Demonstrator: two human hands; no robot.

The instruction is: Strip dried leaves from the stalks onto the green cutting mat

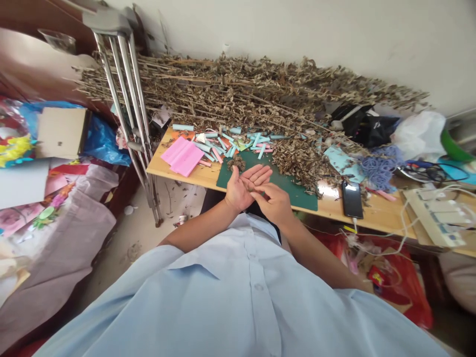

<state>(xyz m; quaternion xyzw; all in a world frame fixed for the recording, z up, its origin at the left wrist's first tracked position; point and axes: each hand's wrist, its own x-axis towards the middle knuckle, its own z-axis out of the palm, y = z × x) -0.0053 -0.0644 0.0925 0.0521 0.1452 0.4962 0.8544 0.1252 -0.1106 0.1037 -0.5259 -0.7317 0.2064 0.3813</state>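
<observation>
My left hand (241, 192) is turned palm up in front of the table edge, its fingers stretched out and slightly apart. Over that palm, the fingertips of my right hand (274, 202) come together in a pinch. A tiny brownish bit seems to be at the fingertips, too small to name. Beneath both hands lies a dark green mat (305, 199). A small clump of dried leaves (236, 162) rests just beyond my left fingers, and a larger heap of crumbled dried leaves (303, 161) covers the mat's right side. Pink paper sheets (183, 156) lie to the left.
Long dried leafy stalks (230, 94) line the wall. Short blue and pink rolled tubes (223, 144) are scattered in front of them. Metal crutches (124, 84) stand left. A phone (352, 199), blue yarn (381, 163) and a power strip (437, 215) with cables occupy the right.
</observation>
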